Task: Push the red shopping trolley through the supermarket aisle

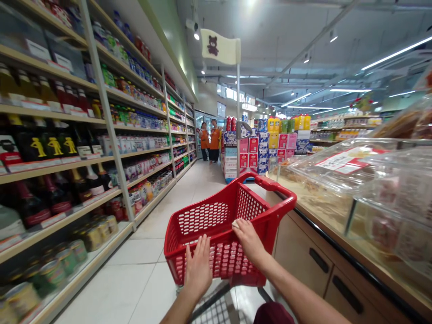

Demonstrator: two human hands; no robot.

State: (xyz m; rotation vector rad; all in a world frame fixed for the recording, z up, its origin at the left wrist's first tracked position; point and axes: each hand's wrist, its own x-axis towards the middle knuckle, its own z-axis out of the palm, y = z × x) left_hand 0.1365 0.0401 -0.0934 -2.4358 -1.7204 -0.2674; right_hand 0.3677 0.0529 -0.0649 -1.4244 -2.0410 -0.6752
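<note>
A red plastic shopping cart [202, 218] with holes in its walls stands turned sideways before me, handle at the upper right. My left hand [198, 265] lies against its near side, fingers stretched out flat and resting by the rim. Farther right, my right hand [249, 242] is at the same rim, its fingers bent and closed. A small whitish scrap [235, 223], like crumpled tissue, shows at those fingertips; its exact kind is unclear. The basket's bottom is mostly hidden by the near wall. A pole carries a bear flag [220, 46] above the cart.
Shelves of bottles and cans [116, 180] line the left side. At the right, a counter [313, 265] with clear food packs [337, 166] stands close to the cart. Stacked drink cartons [248, 155] and two people in orange vests [214, 138] are farther down the tiled aisle [189, 193].
</note>
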